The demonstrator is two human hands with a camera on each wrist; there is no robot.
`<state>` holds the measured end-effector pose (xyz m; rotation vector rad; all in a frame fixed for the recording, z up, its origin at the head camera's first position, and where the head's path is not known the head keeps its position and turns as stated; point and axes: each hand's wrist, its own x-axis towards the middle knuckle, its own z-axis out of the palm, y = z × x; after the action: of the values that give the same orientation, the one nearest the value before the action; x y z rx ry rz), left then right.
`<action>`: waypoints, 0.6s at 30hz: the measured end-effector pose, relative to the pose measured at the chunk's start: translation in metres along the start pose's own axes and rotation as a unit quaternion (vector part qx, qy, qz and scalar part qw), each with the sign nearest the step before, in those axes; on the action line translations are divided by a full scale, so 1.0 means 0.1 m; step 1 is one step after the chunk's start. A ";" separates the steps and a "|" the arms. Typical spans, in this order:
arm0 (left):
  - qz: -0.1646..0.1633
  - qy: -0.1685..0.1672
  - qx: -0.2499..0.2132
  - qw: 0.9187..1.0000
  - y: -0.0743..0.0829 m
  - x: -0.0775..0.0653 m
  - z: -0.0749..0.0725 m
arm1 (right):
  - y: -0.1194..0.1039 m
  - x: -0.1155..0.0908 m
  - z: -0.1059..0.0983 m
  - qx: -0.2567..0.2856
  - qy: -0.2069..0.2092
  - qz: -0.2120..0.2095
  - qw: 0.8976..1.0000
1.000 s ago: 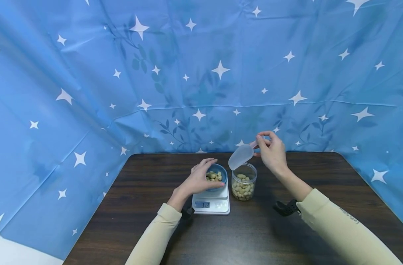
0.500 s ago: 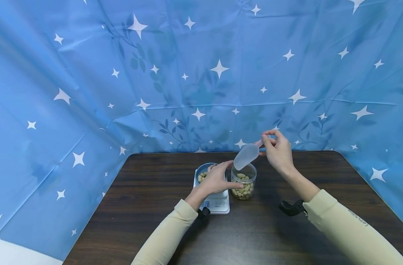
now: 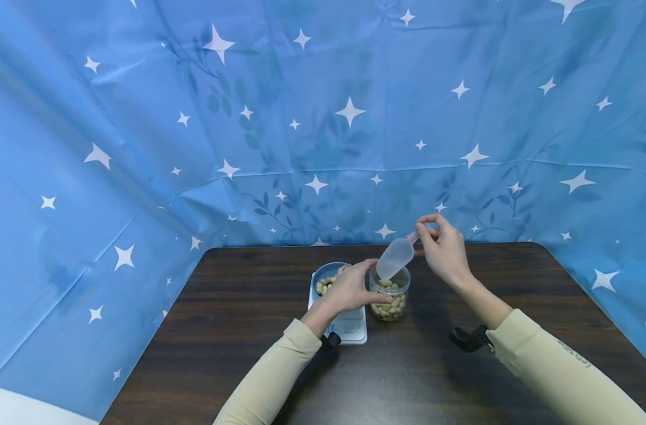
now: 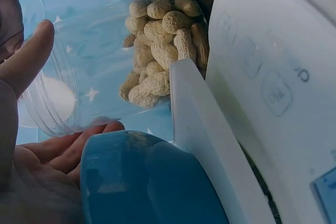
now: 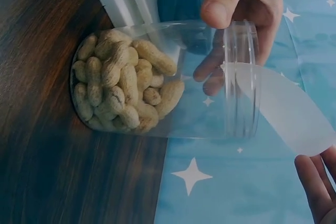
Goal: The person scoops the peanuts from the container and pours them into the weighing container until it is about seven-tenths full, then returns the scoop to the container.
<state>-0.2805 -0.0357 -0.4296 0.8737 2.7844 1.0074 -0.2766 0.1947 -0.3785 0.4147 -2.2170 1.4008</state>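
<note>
My left hand (image 3: 349, 288) holds a clear plastic jar (image 5: 205, 108) near its neck, the thumb on the near side and the fingers showing through the wall behind. Unshelled peanuts (image 5: 126, 85) fill the jar's lower part. My right hand (image 3: 444, 248) pinches the thin handle of a translucent white scoop (image 3: 395, 258), which tilts down with its tip inside the jar mouth. No peanuts show in the scoop. Left of the jar, a blue bowl (image 4: 142, 182) with peanuts in it stands on a white kitchen scale (image 3: 353, 330), partly covered by my left hand.
The dark wooden table (image 3: 222, 330) carries the scale and jar side by side toward its far edge. Directly behind hangs a blue curtain (image 3: 280, 118) with white stars. A black wrist strap (image 3: 469, 338) hangs at the right sleeve.
My left hand has moved right from the bowl to the jar and taken hold of it. The scoop went slightly right, then down into the jar mouth.
</note>
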 end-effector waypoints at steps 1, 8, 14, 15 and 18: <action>-0.003 -0.001 0.000 1.000 0.00 0.00 0.00 | 0.00 0.00 0.01 -0.003 -0.002 -0.008 1.000; -0.007 -0.003 0.006 1.000 0.00 0.01 0.00 | 0.07 -0.02 0.09 -0.049 -0.009 -0.103 0.993; -0.007 -0.004 0.006 1.000 -0.01 0.01 0.02 | 0.09 -0.02 0.13 -0.106 -0.017 -0.177 0.978; -0.008 -0.004 0.005 1.000 -0.01 0.01 0.02 | 0.09 -0.02 0.14 -0.113 -0.020 -0.191 0.975; -0.011 -0.006 0.001 1.000 -0.01 0.01 0.02 | 0.10 -0.01 0.15 -0.133 -0.036 -0.232 0.963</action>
<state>-0.2817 -0.0348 -0.4316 0.8434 2.7787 0.9924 -0.2838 0.1851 -0.3921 0.8333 -2.1388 0.8415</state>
